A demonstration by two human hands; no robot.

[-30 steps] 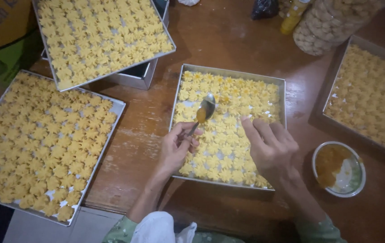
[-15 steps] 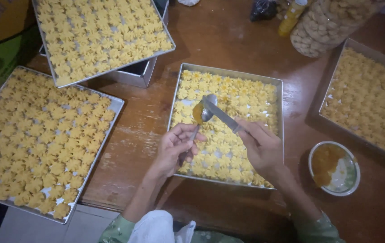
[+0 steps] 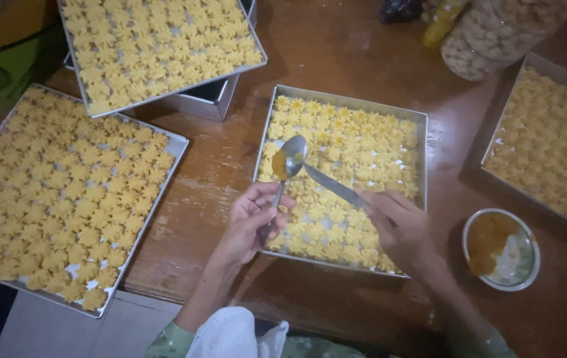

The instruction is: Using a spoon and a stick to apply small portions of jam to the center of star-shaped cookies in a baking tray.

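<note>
Holding a spoon (image 3: 288, 161) of orange filling with my left hand (image 3: 251, 222), grip closed on its handle, I keep it above the centre-frame tray (image 3: 265, 136) so drips land there. My right hand (image 3: 399, 225) grips a knife (image 3: 333, 187), tip meeting the bowl to scrape portions.

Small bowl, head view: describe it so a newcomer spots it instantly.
Start at the square metal tray of yellow cookies in the middle of the wooden table, under both hands. Look just right of the right hand, near the table's front edge: the small bowl sits there. It is the only round dish, holding orange paste rather than cookies.
</note>
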